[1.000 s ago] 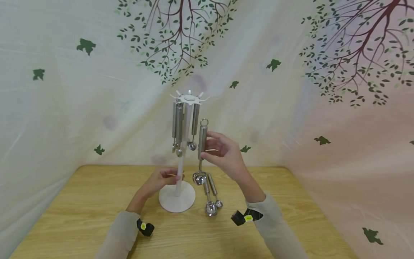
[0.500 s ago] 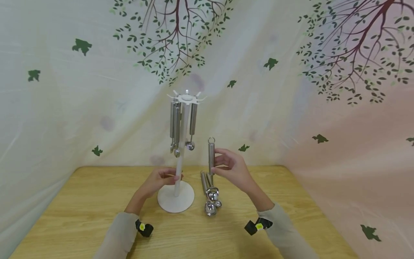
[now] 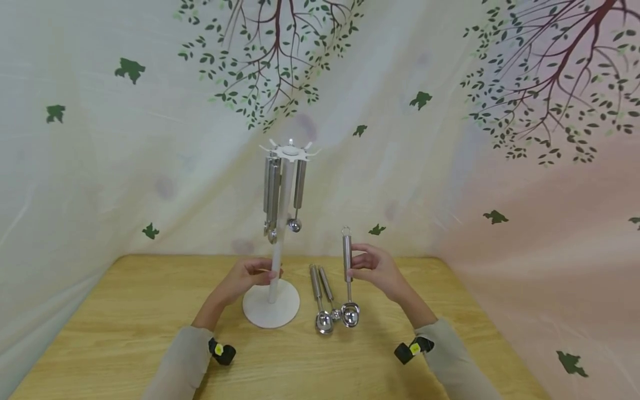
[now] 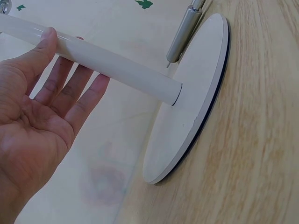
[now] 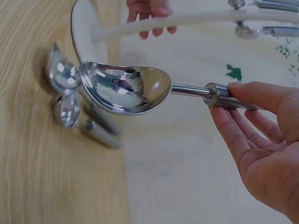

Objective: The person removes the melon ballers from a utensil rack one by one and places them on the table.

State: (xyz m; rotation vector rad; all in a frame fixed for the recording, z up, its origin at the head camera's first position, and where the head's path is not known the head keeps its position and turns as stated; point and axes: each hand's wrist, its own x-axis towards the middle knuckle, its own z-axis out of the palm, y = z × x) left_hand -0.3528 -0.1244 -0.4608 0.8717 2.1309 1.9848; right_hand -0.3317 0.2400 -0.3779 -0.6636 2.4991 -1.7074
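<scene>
Upright scoop farther from stand

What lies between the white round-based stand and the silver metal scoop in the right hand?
Between stand and held scoop: a silver metal scoop and a smaller silver scoop, on the light wooden table. Head view shows it.
</scene>
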